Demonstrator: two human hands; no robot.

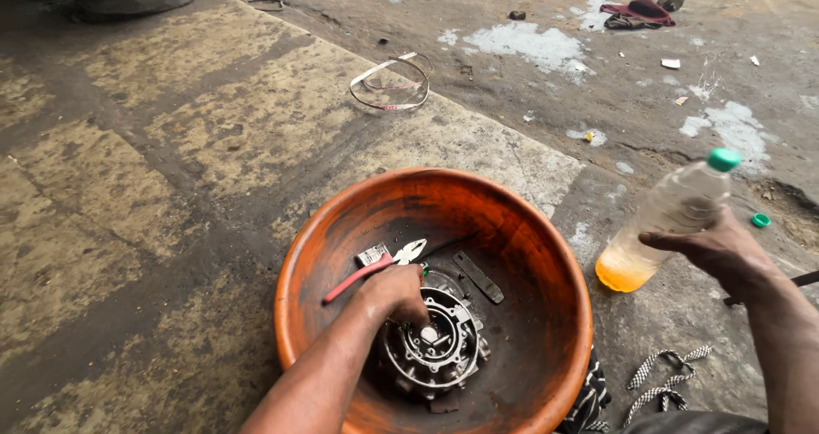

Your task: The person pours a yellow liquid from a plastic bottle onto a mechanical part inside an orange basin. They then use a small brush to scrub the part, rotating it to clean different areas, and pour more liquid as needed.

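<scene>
Metal engine part resting in an orange basin, steadied by the left hand while the right hand holds a plastic bottle.

The round, finned metal part lies flat on the basin's dark, oily floor, near the front wall; the basin's high sides appear suited to keeping liquid and small pieces together. The left hand sits directly on the part's upper edge, fingers curled down and closed against it, seemingly to keep it from sliding. Just behind the hand lie a red-handled brush and a flat metal strip. The right hand, outside the basin and well apart from the part, wraps its fingers around the tilted, green-capped bottle, whose base rests on the concrete floor with yellow liquid pooled low.
</scene>
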